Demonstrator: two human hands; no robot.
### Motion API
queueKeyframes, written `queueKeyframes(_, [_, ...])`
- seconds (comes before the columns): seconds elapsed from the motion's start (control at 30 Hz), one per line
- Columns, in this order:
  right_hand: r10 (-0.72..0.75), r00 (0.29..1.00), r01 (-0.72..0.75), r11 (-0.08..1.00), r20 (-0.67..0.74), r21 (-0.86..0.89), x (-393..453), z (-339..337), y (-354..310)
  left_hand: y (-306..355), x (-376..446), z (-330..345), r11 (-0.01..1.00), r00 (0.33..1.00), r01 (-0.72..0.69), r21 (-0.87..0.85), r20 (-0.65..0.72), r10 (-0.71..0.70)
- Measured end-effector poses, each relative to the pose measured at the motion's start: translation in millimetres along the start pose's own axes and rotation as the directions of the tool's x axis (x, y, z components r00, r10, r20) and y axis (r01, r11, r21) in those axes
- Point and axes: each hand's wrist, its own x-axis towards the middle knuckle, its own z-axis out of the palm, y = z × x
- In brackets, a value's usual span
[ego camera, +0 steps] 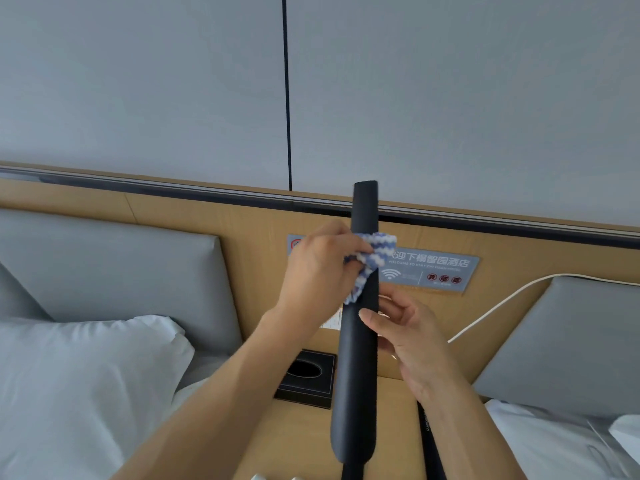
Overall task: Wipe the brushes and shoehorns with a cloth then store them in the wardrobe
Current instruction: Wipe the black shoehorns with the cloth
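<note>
1. The shoehorn (356, 341), long and black, stood nearly upright above the wooden bedside table (301, 441), between the two beds.
2. The right hand (412, 336) pinched its middle, thumb on the front face and fingers behind.
3. The left hand (318, 268) clamped a blue-and-white cloth (372, 258) around the shaft just above that grip.
4. A black tissue box (306, 379) sat at the table's back edge, below a grey wall sign (433, 268).
5. A white pillow (79, 375) lay left.
</note>
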Motion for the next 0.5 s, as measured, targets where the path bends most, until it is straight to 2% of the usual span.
queueKeyframes(0.2, [-0.05,0.991,0.064,0.993,-0.128,0.103,1.2,3.0,-1.4,3.2,-22.0,6.9,0.993,0.992,0.118,-0.021,0.049,-0.117])
queueKeyframes(0.4, [-0.042,0.996,0.064,0.949,-0.076,0.309,0.0,15.8,6.4,2.0,-29.3,9.6,0.983,0.985,0.169,0.069,0.003,-0.17])
queueKeyframes(0.5, [0.003,0.995,0.041,0.897,-0.099,0.44,2.0,22.1,8.5,2.0,-31.5,12.0,0.982,0.985,0.175,0.077,-0.014,-0.174])
